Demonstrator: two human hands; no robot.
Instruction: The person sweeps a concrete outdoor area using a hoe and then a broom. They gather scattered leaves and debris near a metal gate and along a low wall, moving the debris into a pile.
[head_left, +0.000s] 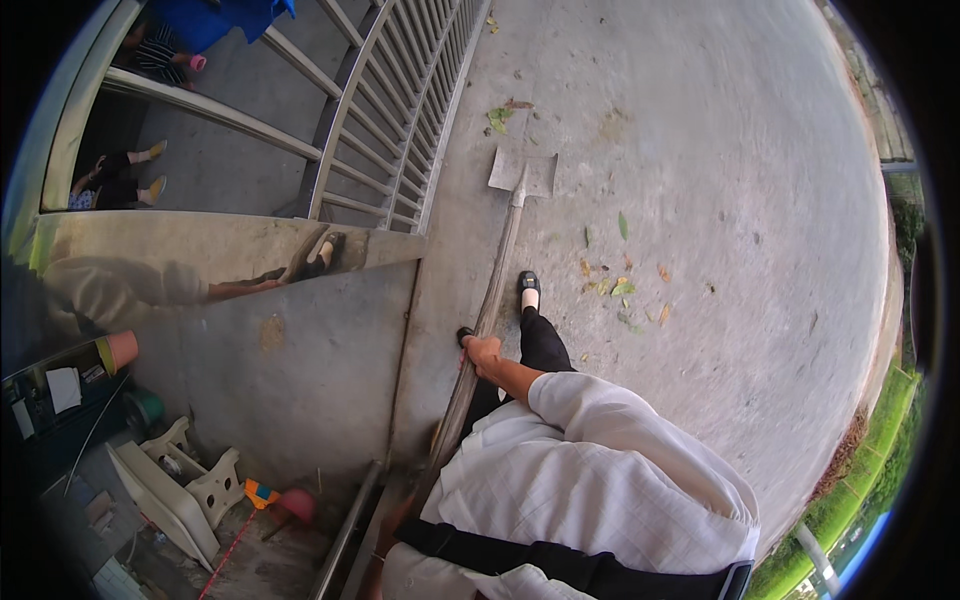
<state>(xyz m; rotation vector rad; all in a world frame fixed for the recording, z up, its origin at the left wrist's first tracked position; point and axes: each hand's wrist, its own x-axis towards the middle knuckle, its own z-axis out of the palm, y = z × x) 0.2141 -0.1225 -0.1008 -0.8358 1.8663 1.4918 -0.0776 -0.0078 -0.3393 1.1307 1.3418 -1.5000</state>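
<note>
A long-handled shovel point(500, 262) slants across the concrete beside a metal railing. Its flat, pale blade point(540, 175) rests on the ground at the far end. My right hand point(483, 352) is wrapped round the wooden shaft partway down, with the white-sleeved forearm reaching out to it. The near end of the shaft runs down toward my body and is hard to make out. At the lower edge a bit of skin, perhaps my left arm, shows beside the shaft; its fingers are hidden. Several dry and green leaves point(620, 287) lie right of the shaft.
The metal railing point(400, 110) and a low wall ledge point(200, 240) border my left. Two people sit or stand behind the railing. Below the wall are a pale plastic stool point(165, 490), a red scoop-like thing point(296, 505) and a flowerpot point(120, 348). Grass grows at the far right.
</note>
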